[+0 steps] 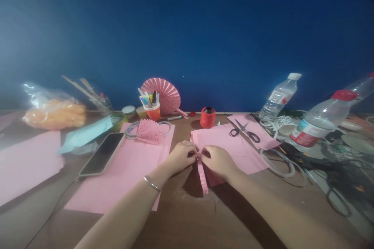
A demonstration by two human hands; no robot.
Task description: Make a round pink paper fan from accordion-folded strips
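A narrow folded strip of pink paper (pixel 202 179) stands between my hands at the middle of the table, its lower end pointing towards me. My left hand (pixel 182 157) pinches it from the left near its upper part. From the right, my right hand (pixel 219 161) pinches the same strip, with the fingertips of both hands almost touching. The fingers cover the pinched part. Just behind and to the right lie flat sheets of pink paper (pixel 230 144), and a spool of red thread (pixel 207 118) stands beyond them.
Scissors (pixel 245 130) lie on pink paper at the right. Plastic bottles (pixel 318 120) and cables crowd the far right. At the left are a phone (pixel 103 153), more pink sheets (pixel 125 179) and a bag of orange items (pixel 55 113). A pleated pink fan (pixel 166 95) stands behind a pen cup (pixel 153 112).
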